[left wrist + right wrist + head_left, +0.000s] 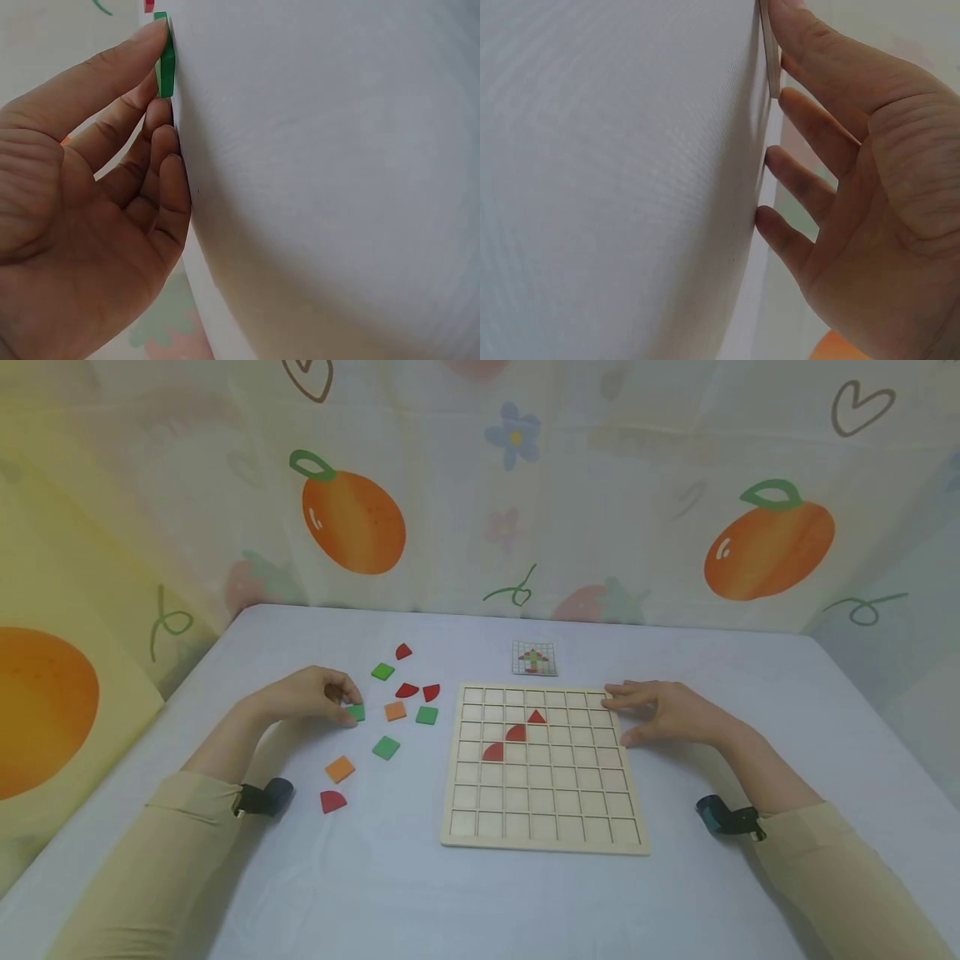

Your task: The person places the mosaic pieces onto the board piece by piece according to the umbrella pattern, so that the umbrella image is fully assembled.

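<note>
At the left of the table, my left hand pinches a green square tile between thumb and fingers. The left wrist view has this tile nearly edge-on at the thumb tip, close to the tabletop. My right hand rests at the upper right edge of a wooden grid board, its fingers extended. Thumb and fingertips touch the board's rim in the right wrist view. Three red pieces lie in grid cells on a diagonal: a triangle and two quarter circles, one of them this lower quarter circle.
Loose tiles are scattered left of the board, among them a green square, an orange square and a red quarter circle. Behind the board lies a small pattern card. A printed curtain hangs along the table's far edge.
</note>
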Action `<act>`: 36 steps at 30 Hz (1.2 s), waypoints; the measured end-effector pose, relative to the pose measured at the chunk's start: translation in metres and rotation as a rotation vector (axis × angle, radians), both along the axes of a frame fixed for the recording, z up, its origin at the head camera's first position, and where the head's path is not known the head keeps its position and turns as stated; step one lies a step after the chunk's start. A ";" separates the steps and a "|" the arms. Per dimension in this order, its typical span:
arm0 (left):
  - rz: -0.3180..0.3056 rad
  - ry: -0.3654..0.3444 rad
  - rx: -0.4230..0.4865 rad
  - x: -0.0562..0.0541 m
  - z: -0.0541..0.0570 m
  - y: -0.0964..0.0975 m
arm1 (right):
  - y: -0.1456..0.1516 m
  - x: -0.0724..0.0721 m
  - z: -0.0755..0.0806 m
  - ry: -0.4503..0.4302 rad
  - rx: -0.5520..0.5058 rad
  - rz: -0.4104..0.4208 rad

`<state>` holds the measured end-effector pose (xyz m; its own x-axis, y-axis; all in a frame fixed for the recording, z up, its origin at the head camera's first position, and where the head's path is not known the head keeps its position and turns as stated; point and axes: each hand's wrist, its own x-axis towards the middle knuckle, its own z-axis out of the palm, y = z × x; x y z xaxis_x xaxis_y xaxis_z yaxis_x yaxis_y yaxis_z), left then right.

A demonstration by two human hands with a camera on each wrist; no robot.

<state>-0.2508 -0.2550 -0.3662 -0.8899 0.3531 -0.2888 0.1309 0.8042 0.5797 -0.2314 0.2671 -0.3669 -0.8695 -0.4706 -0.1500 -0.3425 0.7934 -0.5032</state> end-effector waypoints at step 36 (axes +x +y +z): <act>-0.028 0.055 0.069 -0.001 0.016 0.010 | -0.001 0.000 -0.001 -0.007 0.011 -0.014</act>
<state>-0.2517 -0.2450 -0.3502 -0.8935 0.3950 -0.2136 0.1859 0.7583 0.6249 -0.2319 0.2659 -0.3675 -0.8748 -0.4570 -0.1609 -0.3283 0.8033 -0.4969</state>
